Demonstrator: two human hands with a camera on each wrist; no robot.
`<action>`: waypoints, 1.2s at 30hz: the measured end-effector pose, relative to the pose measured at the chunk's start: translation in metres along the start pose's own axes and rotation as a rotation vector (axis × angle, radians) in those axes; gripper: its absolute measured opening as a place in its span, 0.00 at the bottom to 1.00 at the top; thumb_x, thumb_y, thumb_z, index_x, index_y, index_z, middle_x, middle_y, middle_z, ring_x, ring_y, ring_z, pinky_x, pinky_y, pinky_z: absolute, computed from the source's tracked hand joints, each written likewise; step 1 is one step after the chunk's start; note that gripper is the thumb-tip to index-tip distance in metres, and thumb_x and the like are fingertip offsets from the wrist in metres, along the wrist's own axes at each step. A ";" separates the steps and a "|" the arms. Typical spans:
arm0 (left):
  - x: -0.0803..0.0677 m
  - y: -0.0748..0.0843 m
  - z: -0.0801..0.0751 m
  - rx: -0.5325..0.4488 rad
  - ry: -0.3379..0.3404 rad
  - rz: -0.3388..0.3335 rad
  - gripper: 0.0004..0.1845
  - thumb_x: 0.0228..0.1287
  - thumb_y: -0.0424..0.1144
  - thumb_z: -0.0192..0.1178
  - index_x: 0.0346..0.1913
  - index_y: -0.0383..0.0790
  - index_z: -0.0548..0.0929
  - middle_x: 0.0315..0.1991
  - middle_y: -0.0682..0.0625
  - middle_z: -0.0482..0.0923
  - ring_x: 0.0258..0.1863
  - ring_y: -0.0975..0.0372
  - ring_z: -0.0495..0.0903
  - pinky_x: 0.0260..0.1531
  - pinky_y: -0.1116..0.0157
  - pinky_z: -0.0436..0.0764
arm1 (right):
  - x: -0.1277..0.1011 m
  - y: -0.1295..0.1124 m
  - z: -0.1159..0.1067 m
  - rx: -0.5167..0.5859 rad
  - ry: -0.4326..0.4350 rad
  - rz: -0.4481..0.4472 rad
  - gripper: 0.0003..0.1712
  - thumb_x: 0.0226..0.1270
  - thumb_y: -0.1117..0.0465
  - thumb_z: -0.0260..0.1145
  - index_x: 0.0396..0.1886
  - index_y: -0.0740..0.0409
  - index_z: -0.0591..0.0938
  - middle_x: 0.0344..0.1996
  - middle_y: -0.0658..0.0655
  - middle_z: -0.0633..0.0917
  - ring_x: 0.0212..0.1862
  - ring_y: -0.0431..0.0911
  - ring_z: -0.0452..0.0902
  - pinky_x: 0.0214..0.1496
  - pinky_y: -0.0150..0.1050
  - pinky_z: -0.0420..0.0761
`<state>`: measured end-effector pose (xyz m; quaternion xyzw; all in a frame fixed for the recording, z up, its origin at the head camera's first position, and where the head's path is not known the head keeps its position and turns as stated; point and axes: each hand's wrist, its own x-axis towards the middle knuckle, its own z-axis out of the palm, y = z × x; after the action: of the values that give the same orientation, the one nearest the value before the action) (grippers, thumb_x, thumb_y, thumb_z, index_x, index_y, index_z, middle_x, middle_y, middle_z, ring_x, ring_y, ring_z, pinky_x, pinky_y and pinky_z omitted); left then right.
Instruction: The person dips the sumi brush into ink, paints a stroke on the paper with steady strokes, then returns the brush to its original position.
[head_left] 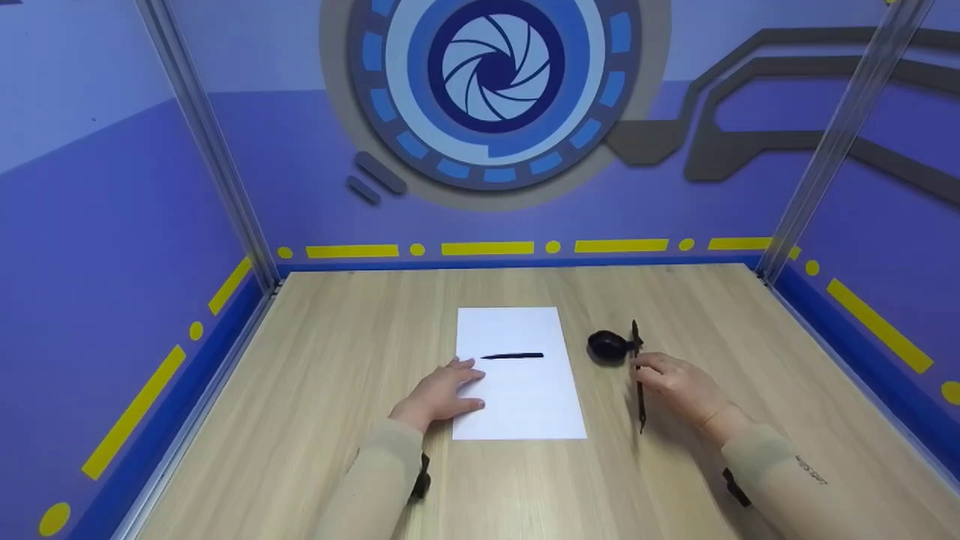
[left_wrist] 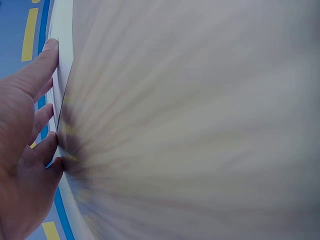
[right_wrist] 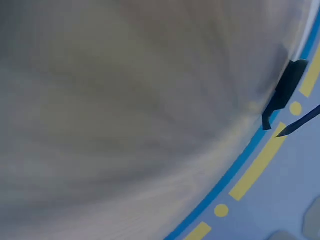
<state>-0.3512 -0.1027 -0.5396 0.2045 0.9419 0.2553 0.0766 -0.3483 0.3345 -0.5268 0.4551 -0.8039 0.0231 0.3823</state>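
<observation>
A white sheet of paper (head_left: pixel 517 375) lies on the wooden table (head_left: pixel 330 390), with one black horizontal brush stroke (head_left: pixel 513 355) across it. My left hand (head_left: pixel 442 391) rests flat with straight fingers on the sheet's left edge; the left wrist view shows its fingers (left_wrist: pixel 35 75) against the paper edge (left_wrist: pixel 64 60). My right hand (head_left: pixel 679 386) grips a long dark brush (head_left: pixel 639 375) to the right of the sheet, its tip near a small black ink dish (head_left: pixel 609 346). The brush tip (right_wrist: pixel 300 122) and the dish (right_wrist: pixel 285 92) appear in the blurred right wrist view.
Blue walls with yellow dashes enclose the table on three sides. Metal posts (head_left: pixel 840 135) stand at the far corners. Bare wood stretches left of the paper and along the near edge.
</observation>
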 end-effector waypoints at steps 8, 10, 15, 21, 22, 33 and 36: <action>-0.001 0.001 0.000 -0.015 -0.004 -0.015 0.30 0.69 0.51 0.67 0.71 0.46 0.76 0.80 0.47 0.63 0.83 0.47 0.54 0.81 0.42 0.57 | -0.006 -0.002 0.001 -0.027 -0.077 -0.026 0.22 0.43 0.78 0.70 0.41 0.57 0.84 0.43 0.58 0.88 0.45 0.53 0.87 0.43 0.45 0.89; -0.002 0.001 0.001 -0.016 -0.004 -0.021 0.30 0.69 0.51 0.66 0.71 0.47 0.76 0.80 0.47 0.63 0.83 0.47 0.54 0.81 0.43 0.56 | -0.007 -0.002 0.002 -0.032 -0.091 -0.033 0.22 0.44 0.77 0.69 0.42 0.57 0.85 0.44 0.58 0.89 0.46 0.54 0.87 0.44 0.46 0.89; -0.002 0.001 0.001 -0.005 -0.004 -0.019 0.30 0.70 0.51 0.66 0.72 0.47 0.76 0.80 0.47 0.63 0.83 0.47 0.54 0.82 0.45 0.56 | -0.007 -0.002 0.003 -0.031 -0.120 -0.047 0.21 0.46 0.75 0.68 0.42 0.56 0.85 0.44 0.59 0.89 0.46 0.55 0.87 0.46 0.47 0.89; -0.002 0.001 0.000 -0.001 -0.004 -0.002 0.30 0.70 0.50 0.66 0.71 0.45 0.76 0.80 0.46 0.64 0.83 0.47 0.54 0.82 0.46 0.56 | -0.008 -0.003 0.003 -0.021 -0.134 -0.051 0.22 0.45 0.76 0.69 0.43 0.57 0.84 0.45 0.60 0.89 0.46 0.56 0.87 0.46 0.48 0.89; -0.002 0.001 0.000 -0.002 -0.005 -0.003 0.30 0.70 0.50 0.66 0.72 0.45 0.76 0.80 0.46 0.63 0.83 0.47 0.54 0.83 0.46 0.55 | -0.008 -0.003 0.003 -0.025 -0.133 -0.055 0.22 0.45 0.76 0.70 0.43 0.57 0.84 0.44 0.60 0.89 0.46 0.56 0.87 0.45 0.48 0.89; -0.001 0.001 0.000 0.011 -0.003 0.010 0.30 0.70 0.50 0.66 0.71 0.43 0.76 0.79 0.44 0.65 0.82 0.46 0.55 0.82 0.46 0.56 | -0.009 0.001 0.009 -0.051 -0.136 -0.095 0.21 0.41 0.75 0.74 0.39 0.58 0.86 0.40 0.57 0.88 0.43 0.51 0.86 0.43 0.42 0.88; -0.001 0.001 0.000 0.000 -0.003 0.007 0.31 0.70 0.50 0.66 0.71 0.43 0.76 0.79 0.44 0.64 0.82 0.46 0.55 0.82 0.46 0.56 | -0.008 0.000 0.008 -0.051 -0.147 -0.093 0.18 0.44 0.75 0.73 0.38 0.59 0.86 0.40 0.57 0.88 0.42 0.50 0.85 0.43 0.41 0.88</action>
<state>-0.3499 -0.1020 -0.5393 0.2082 0.9411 0.2552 0.0769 -0.3510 0.3370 -0.5376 0.4825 -0.8082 -0.0485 0.3342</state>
